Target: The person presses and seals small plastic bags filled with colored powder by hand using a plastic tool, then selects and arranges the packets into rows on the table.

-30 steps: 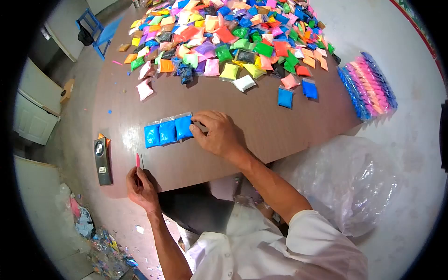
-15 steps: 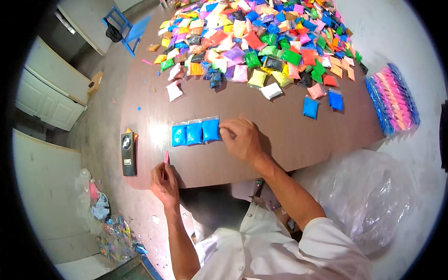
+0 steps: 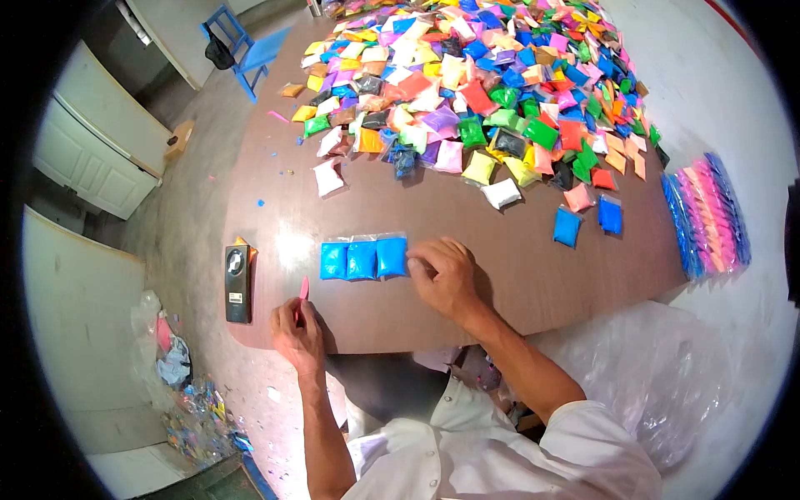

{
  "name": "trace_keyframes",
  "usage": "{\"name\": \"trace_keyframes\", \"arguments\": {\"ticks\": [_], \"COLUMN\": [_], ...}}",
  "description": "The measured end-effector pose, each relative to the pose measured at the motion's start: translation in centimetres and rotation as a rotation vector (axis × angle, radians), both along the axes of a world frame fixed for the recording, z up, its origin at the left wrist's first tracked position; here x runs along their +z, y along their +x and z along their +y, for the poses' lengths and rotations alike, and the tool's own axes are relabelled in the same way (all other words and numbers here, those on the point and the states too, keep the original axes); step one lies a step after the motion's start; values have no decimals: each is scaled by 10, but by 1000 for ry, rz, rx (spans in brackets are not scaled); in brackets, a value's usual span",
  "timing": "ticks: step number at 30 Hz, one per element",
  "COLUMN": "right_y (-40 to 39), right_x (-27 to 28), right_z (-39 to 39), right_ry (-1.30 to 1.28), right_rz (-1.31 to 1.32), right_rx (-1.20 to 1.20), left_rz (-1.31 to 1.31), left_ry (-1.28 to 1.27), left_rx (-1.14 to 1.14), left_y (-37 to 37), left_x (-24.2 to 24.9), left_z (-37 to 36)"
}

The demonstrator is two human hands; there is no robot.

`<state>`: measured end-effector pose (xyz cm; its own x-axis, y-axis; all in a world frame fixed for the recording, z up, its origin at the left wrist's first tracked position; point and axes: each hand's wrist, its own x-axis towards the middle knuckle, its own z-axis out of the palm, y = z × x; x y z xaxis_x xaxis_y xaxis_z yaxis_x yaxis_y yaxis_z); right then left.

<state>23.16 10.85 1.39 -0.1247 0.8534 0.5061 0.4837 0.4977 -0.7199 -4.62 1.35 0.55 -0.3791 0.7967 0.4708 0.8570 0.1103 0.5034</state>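
Three bright blue packets (image 3: 362, 259) lie side by side on the brown table, with clear plastic margins along their top edge. My right hand (image 3: 446, 275) is at their right end, fingers curled and fingertips pinched at the edge of the last packet. A slim pink tool (image 3: 303, 290) stands up out of my left hand (image 3: 297, 336), which is closed around it near the table's front edge, below and left of the packets. The tool's lower part is hidden in the fingers.
A large heap of colourful packets (image 3: 467, 100) covers the back. Two loose blue packets (image 3: 567, 227) lie to the right. A black device (image 3: 238, 283) sits at the left edge. Bundled pink and blue packets (image 3: 708, 217) stand at the right; clear plastic (image 3: 667, 375) hangs below.
The whole view has shifted slightly, with the table appearing lower and further right. Both hands keep nearly the same places relative to the blue packets.
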Motion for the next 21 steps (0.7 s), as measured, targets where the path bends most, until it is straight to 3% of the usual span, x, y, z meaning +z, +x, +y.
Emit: {"name": "trace_keyframes", "arguments": {"ticks": [10, 12, 21], "right_y": [15, 34, 34], "right_x": [29, 27, 35], "right_z": [28, 68, 176], "right_ry": [-83, 37, -13], "right_rz": [7, -108, -454], "right_rx": [-70, -192, -225], "left_rz": [-114, -127, -104], "left_ry": [46, 69, 88], "left_rx": [27, 25, 47], "left_y": [2, 1, 0], "left_x": [-9, -12, -13], "left_z": [2, 3, 4]}}
